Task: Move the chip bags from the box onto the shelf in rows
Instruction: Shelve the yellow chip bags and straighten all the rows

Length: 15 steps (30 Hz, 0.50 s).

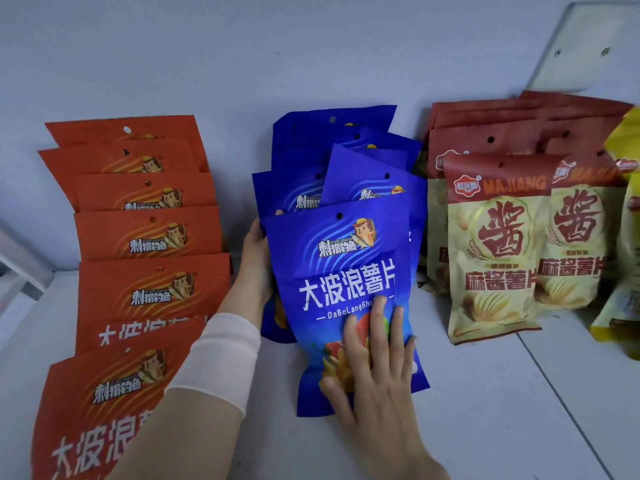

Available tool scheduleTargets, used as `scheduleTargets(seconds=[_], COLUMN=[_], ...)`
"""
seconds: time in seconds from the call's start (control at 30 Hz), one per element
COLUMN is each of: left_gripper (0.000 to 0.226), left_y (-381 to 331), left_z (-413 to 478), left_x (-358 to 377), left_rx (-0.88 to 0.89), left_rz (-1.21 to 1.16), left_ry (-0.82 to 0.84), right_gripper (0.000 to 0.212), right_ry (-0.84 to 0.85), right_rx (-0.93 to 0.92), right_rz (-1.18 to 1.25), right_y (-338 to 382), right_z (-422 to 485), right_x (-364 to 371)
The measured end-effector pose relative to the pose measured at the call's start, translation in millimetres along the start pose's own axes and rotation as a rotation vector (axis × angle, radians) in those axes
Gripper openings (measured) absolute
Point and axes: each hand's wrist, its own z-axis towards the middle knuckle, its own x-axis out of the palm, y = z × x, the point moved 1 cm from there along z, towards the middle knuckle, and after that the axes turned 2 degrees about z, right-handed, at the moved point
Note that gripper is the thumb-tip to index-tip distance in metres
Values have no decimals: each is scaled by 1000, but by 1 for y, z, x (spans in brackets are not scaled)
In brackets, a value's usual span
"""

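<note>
My left hand (255, 261) reaches in from the lower left of the frame, its fingers curled round the left edge of the front blue bag (343, 271) and tucked out of sight behind it. My right hand (374, 379) lies flat on the lower half of that bag, its fingers (379, 327) straight and spread, pressing rather than grasping. The bag stands in the middle of the frame on the white shelf (485, 393), leaning against the other blue bags (332, 150) lined up behind it. A row of orange bags (149, 233) runs down the left of the frame, partly under my pale sleeve (221, 351). To the right stand red-and-cream bags (491, 244), and a yellow bag (627, 140) shows at the right edge.
</note>
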Motion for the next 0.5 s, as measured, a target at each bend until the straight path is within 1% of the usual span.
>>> scheduleTargets(seconds=[0.07,0.13,0.17,0.23,0.3,0.33,0.37,0.43,0.47,0.5], left_gripper=[78,73,71,69,66,68,73,87,91,95], left_y=[-2,-8,-10,-13,-16,-19,-21,-21,-21,-21], left_z=[-1,-3,-5,-7,-11,-13,-13,-13,-14,-14], left_x=[4,7,8,8,6,5,4,1,1,1], left_rx=[40,37,30,47,112,145,168,198,203,203], left_rz=[35,76,75,82,105,131,175,250,271,276], left_ry=[-8,31,66,116,150,161,160,171,183,191], right_gripper=[58,60,64,78,93,94,91,78,75,79], right_ry=[-62,-97,-107,-102,-53,-25,0,34,44,54], right_rx=[37,65,86,176,281,318,347,406,426,450], right_rz=[110,207,237,290,354,386,423,524,565,603], right_y=[-4,-9,-12,-15,-16,-16,-16,-16,-18,-20], right_z=[3,5,5,5,8,9,11,16,19,23], right_x=[-2,-3,-3,-3,-5,-7,-8,-14,-15,-15])
